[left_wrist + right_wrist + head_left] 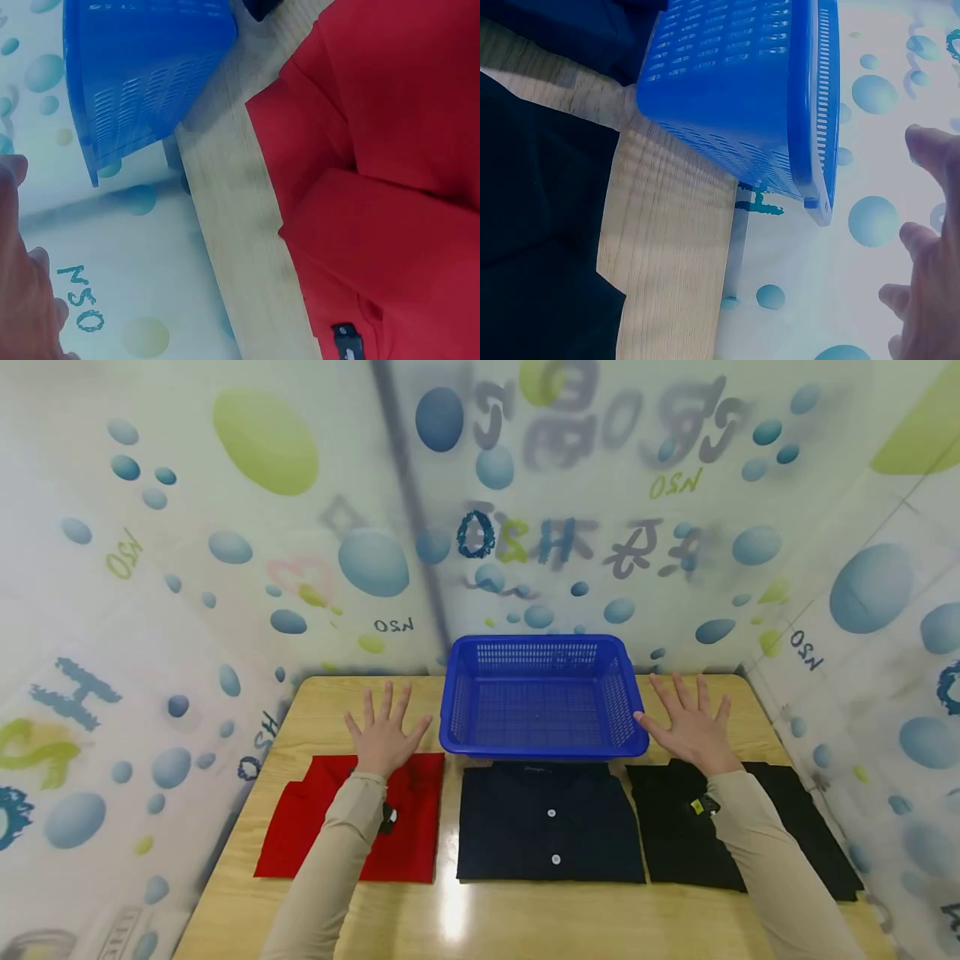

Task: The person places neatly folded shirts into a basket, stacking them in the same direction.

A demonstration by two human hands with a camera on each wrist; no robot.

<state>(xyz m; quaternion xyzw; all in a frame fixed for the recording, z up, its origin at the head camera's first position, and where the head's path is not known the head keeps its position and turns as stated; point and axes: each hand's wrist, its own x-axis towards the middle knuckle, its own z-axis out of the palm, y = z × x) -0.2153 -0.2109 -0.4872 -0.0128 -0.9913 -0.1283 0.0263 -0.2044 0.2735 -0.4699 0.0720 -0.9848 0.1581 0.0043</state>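
Note:
With fingers spread and nothing held, my left hand [383,739] hovers over the far edge of a folded red garment [412,827]. My right hand [694,732], also spread wide, is above the far edge of a folded black garment [663,835], its thumb near the right rim of a blue plastic basket [543,750]. The basket holds nothing and stands at the back of the table. Between the two arms lies a folded navy garment [510,827] with two white buttons. In the left wrist view, the red garment [405,112] shows a collar and a small dark tag.
The wooden table [397,918] meets a wall [360,460] printed with blue and green drops at the back. Similar wall coverings rise at the left and right sides.

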